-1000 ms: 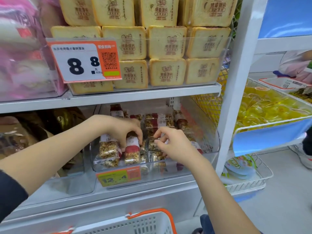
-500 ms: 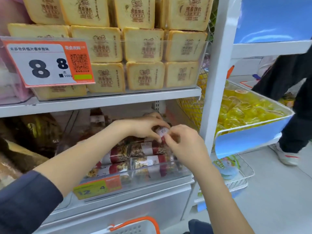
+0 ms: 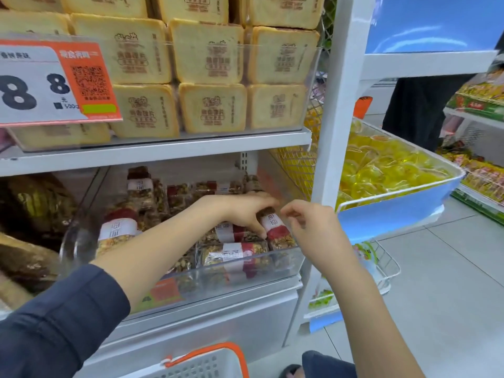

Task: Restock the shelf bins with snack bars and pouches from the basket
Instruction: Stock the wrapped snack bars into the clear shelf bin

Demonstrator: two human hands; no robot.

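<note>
A clear shelf bin (image 3: 289, 261) on the lower shelf holds several nut snack bars (image 3: 234, 253) with white and red labels. My left hand (image 3: 237, 211) reaches in from the left and grips one upright snack bar (image 3: 276, 231) at the bin's right end. My right hand (image 3: 313, 227) hovers just right of that bar's top with fingers loosely curled, holding nothing. A white basket (image 3: 201, 365) with an orange handle sits at the bottom edge; its contents are hidden.
Above, a clear bin of toast-slice packs (image 3: 210, 55) carries an orange price tag (image 3: 54, 83). A white shelf post (image 3: 335, 118) stands right of the bin. Beyond it are a tray of yellow jelly cups (image 3: 381, 170), a wire basket (image 3: 381, 268), and a person in dark clothes (image 3: 420, 110).
My right hand has let go of the bar and drawn slightly right. My left hand keeps hold of the bar, now standing at the bin's right end. The view has moved closer.
</note>
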